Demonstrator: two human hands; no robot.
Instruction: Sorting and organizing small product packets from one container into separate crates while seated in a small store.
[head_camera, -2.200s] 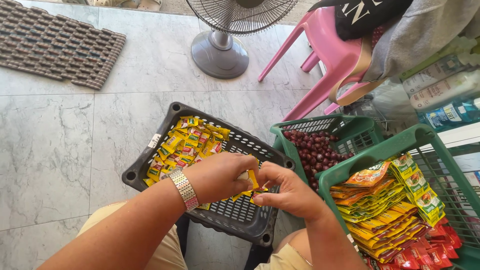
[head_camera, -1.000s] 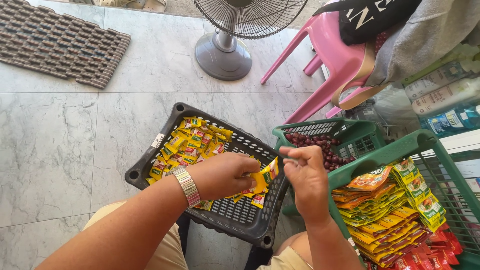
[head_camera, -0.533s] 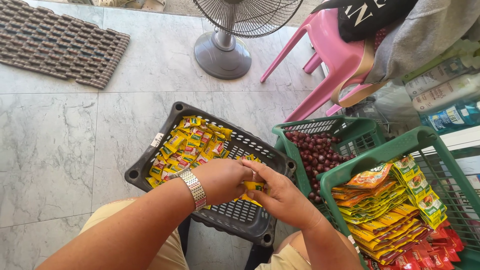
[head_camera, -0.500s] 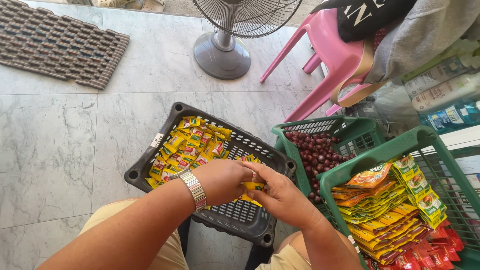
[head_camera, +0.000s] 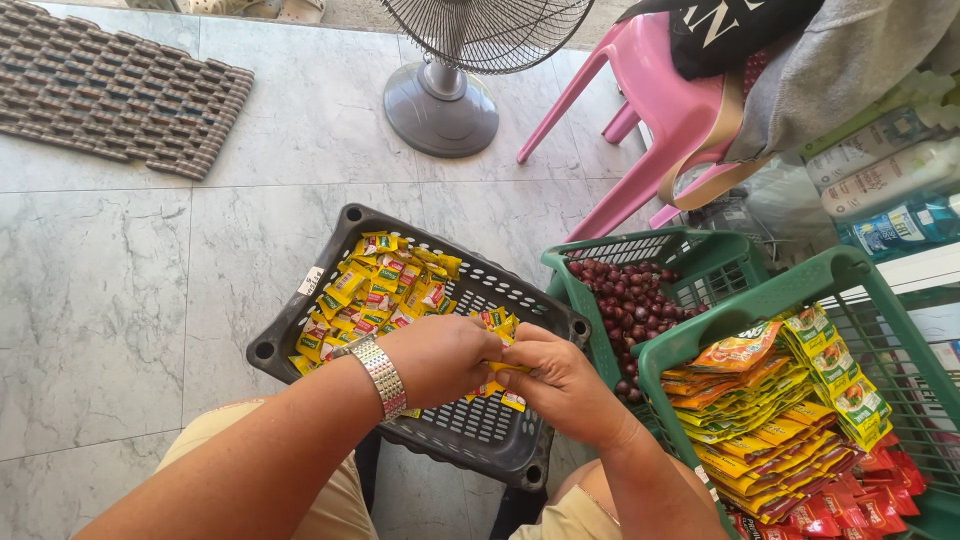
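Both hands (head_camera: 500, 368) pinched on yellow sachets (head_camera: 503, 372)

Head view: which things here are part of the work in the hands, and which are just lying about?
In use:
- left hand and right hand, pinching a strip of yellow sachets
- black crate holding loose yellow sachets

Lying about:
- green basket of small red onions
- green basket of packets
- fan
- pink chair
- doormat

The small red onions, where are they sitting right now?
The small red onions fill a green basket on the right of the head view, between the black crate of yellow sachets and the pink plastic chair.
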